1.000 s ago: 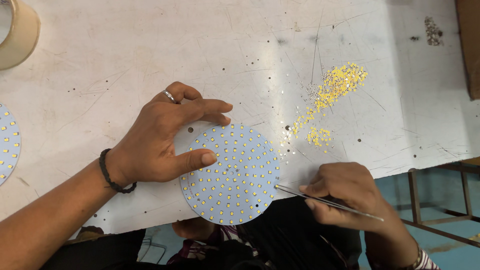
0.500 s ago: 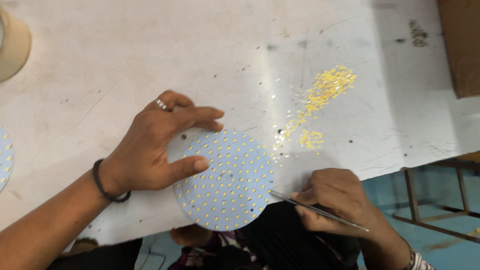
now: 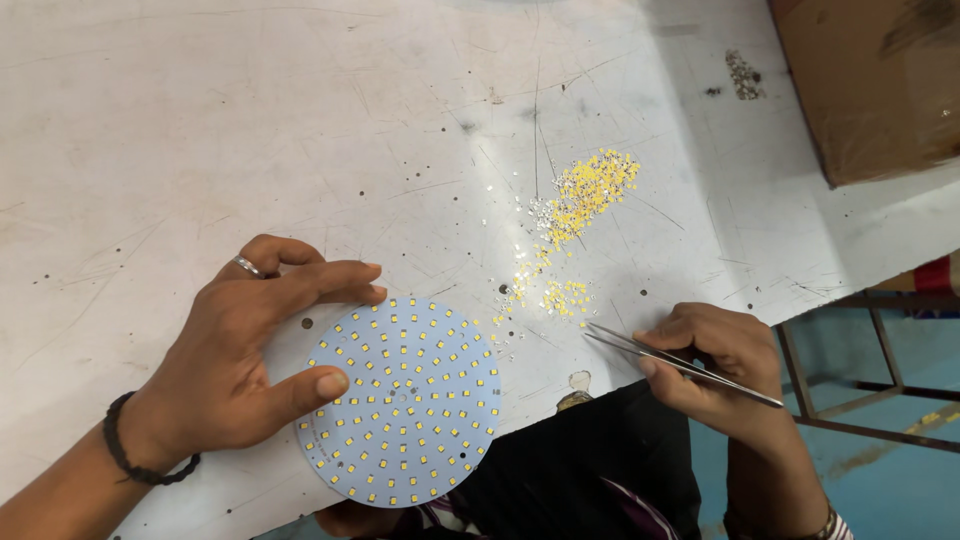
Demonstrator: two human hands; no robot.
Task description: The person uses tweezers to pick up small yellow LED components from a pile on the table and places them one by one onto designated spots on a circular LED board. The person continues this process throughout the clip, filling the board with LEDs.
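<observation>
**Disc overhangs the edge while tweezers hover**

The left hand [image 3: 235,370] presses thumb and fingers flat on the round white LED disc [image 3: 400,400], whose near part overhangs the worktop [image 3: 250,130] edge; a slackened grip could tip it. The right hand [image 3: 715,365] pinches thin tweezers [image 3: 680,362], tips closed and apparently empty, just short of the loose yellow chips [image 3: 580,200] beyond; a careless sweep could scatter them

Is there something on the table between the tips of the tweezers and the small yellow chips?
Nothing visible. The tweezers in the right hand point at the yellow chips, with only bare white table between them.
</observation>
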